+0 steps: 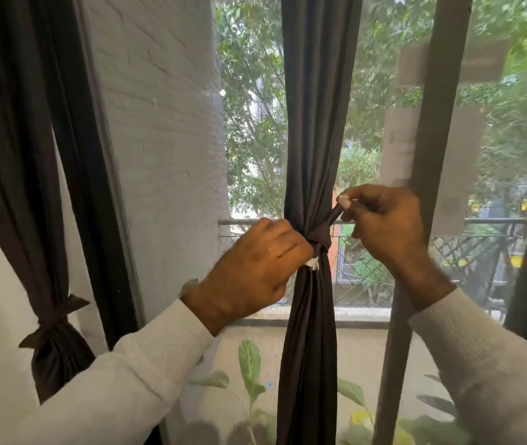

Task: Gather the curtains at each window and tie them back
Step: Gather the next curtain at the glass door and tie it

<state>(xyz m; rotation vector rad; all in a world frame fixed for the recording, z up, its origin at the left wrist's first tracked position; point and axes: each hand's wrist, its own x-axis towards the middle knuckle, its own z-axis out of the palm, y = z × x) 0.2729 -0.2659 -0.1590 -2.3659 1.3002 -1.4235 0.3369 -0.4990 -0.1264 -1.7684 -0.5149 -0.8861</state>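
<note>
Tightening the knot is the step in hand. Gathered curtain (311, 130) hangs between both hands, its tie-back (319, 236) wrapped at their level. Left hand (249, 268) grips the bunched fabric just beside the knot; right hand (384, 226) pinches the tie's free end (343, 200), drawn up and outward. Recommended: brace the bundle firmly, pull the end evenly, keep folds compact. Left of the left hand, a second curtain (14, 175) appears already tied.
</note>
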